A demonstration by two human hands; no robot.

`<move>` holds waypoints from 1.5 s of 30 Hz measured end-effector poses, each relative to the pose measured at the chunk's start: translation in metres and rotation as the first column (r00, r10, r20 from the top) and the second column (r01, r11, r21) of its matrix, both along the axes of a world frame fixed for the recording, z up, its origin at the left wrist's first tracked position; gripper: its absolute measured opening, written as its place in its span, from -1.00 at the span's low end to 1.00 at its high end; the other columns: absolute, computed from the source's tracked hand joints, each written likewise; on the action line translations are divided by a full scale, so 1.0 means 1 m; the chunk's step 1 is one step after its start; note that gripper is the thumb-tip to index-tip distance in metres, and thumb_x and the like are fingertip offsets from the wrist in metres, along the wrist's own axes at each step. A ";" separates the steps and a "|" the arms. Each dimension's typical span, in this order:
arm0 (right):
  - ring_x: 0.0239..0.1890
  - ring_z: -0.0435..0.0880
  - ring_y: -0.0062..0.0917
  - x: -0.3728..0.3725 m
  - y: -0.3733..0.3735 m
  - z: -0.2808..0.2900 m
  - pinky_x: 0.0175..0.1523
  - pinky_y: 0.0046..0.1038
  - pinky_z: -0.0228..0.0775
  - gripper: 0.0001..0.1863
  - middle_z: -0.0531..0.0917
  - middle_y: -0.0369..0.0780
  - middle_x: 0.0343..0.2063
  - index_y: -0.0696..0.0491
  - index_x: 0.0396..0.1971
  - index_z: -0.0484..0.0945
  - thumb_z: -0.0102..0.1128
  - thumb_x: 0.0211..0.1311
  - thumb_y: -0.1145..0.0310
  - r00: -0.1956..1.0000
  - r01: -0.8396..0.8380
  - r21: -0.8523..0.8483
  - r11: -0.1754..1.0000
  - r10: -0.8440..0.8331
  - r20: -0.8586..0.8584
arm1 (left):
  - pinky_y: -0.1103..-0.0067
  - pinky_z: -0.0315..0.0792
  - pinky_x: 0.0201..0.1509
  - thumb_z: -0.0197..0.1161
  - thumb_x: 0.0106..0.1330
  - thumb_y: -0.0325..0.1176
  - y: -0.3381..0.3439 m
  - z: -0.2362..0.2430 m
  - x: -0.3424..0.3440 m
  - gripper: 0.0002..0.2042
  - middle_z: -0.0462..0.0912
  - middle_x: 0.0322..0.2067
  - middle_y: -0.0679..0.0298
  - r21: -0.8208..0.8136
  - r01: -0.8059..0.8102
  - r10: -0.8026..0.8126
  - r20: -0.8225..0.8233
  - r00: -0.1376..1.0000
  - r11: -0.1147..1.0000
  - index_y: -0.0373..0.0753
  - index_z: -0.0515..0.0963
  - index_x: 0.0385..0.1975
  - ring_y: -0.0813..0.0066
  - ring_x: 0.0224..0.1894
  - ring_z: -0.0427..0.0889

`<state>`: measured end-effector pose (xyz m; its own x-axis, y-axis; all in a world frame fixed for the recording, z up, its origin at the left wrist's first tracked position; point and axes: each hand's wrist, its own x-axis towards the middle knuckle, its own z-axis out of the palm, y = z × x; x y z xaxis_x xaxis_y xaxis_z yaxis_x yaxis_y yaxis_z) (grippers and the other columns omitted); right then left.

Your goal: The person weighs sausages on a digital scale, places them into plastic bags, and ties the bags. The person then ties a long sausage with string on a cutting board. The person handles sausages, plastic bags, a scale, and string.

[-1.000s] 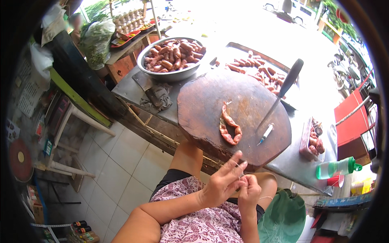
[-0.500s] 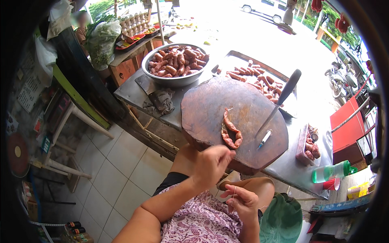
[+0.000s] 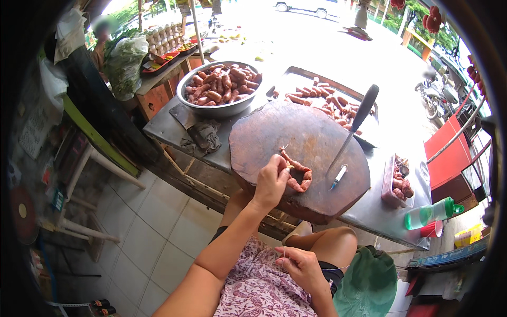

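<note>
A raw sausage link (image 3: 305, 182), bent into a loop, lies on a thick wooden chopping block (image 3: 264, 127) in front of me. My left hand (image 3: 272, 182) is closed in a pinch on the sausage's near-left end. Lower down, over my lap, my right hand (image 3: 303, 268) has its fingers closed on a thin white thread (image 3: 284, 252), which also trails off to the right. A knife (image 3: 365, 108) with a black handle stands tilted on the block, right of the sausage. Beside its blade lies a slim white, blue-tipped thing (image 3: 338, 177), like a pen or syringe.
Behind the block are a metal basin (image 3: 219, 111) heaped with sausages and a metal tray (image 3: 301, 71) of linked sausages. To the right stand a plastic tub (image 3: 389, 185) of meat and a green-capped bottle (image 3: 420, 216). A grey rag (image 3: 208, 134) lies left of the block.
My left hand has moved up from the block's near edge and taken hold of the sausage's end. My right hand has shifted slightly left and down, still with the thread.
</note>
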<state>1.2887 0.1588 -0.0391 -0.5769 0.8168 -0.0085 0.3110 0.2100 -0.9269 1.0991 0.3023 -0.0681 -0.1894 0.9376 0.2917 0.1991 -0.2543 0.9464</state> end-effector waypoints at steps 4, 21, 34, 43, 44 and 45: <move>-0.48 0.63 -0.63 -0.002 0.001 -0.001 -0.33 -0.61 0.45 -0.64 0.72 -0.21 -0.38 0.19 0.04 0.57 0.21 0.22 0.56 0.999 -0.011 0.039 0.999 0.009 0.053 | 0.57 0.55 -0.16 -0.02 0.48 -0.51 -0.027 0.025 -0.014 -0.95 0.60 -0.37 0.21 0.157 0.234 -0.280 0.620 0.733 0.960 -0.24 0.31 -0.15 0.47 -0.29 0.64; 0.11 0.56 -0.47 0.015 0.020 0.070 0.09 -0.49 0.50 -0.58 0.55 -0.08 0.12 0.21 0.14 0.49 0.18 0.26 0.58 0.789 0.233 0.118 0.965 -0.117 -0.604 | 0.73 0.43 -0.21 0.09 0.42 -0.48 -0.135 0.105 0.042 -0.80 0.57 -0.30 0.23 0.050 0.447 -0.446 -0.030 0.895 0.893 -0.32 0.30 -0.04 0.66 -0.30 0.54; -0.10 0.70 -0.40 0.012 0.029 0.063 -0.08 -0.50 0.57 -0.78 0.65 -0.03 -0.05 0.23 -0.13 0.62 0.16 0.35 0.43 0.767 0.306 0.273 0.912 -0.066 -0.639 | 0.69 0.41 -0.21 0.04 0.36 -0.42 -0.138 0.092 0.035 -0.76 0.57 -0.33 0.32 -0.175 0.380 -0.349 0.182 0.919 0.908 -0.43 0.52 -0.12 0.66 -0.27 0.53; -0.33 0.58 -0.72 0.017 0.024 0.078 -0.23 -0.66 0.46 -0.71 0.66 -0.23 -0.31 0.21 -0.24 0.58 0.08 0.44 0.25 0.463 0.042 -0.259 0.965 -0.249 -0.851 | 0.60 0.48 -0.08 0.07 0.37 -0.42 -0.139 0.080 0.032 -0.76 0.62 -0.20 0.16 0.005 0.302 -0.301 -0.080 0.950 0.953 -0.45 0.55 -0.12 0.52 -0.21 0.60; -0.31 0.60 -0.73 0.018 0.024 0.081 -0.19 -0.67 0.48 -0.71 0.66 -0.26 -0.34 0.20 -0.26 0.58 0.09 0.44 0.24 0.458 0.081 -0.277 0.958 -0.282 -0.843 | 0.58 0.49 -0.08 0.07 0.37 -0.42 -0.138 0.083 0.034 -0.77 0.62 -0.22 0.14 -0.056 0.344 -0.339 0.088 0.937 0.937 -0.45 0.55 -0.13 0.49 -0.22 0.61; -0.31 0.59 -0.74 0.020 0.026 0.083 -0.19 -0.67 0.47 -0.71 0.66 -0.25 -0.34 0.20 -0.26 0.58 0.08 0.44 0.24 0.428 0.067 -0.251 0.966 -0.255 -0.867 | 0.56 0.50 -0.07 0.08 0.38 -0.42 -0.138 0.087 0.038 -0.77 0.63 -0.23 0.12 -0.107 0.394 -0.358 0.256 0.898 0.913 -0.45 0.55 -0.15 0.46 -0.22 0.62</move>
